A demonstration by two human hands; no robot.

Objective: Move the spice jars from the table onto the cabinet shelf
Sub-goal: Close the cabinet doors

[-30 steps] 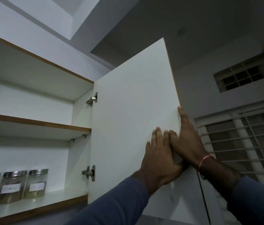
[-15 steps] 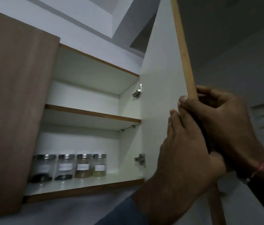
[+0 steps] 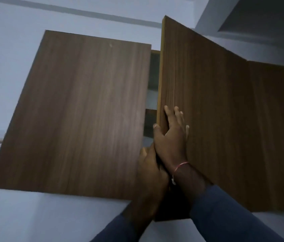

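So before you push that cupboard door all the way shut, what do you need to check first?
1. Right-hand door almost closed, only a narrow gap left: ok.
2. Left-hand door already shut, out of the way: ok.
3. Right hand flat on the door front, but its thumb wraps the door's edge at the gap: not ok, it could get pinched.
4. Left hand low beside the door's edge, fingers partly hidden: cannot tell if they are clear.
5. Spice jars sitting safely on the shelf: cannot tell, the doors hide them.
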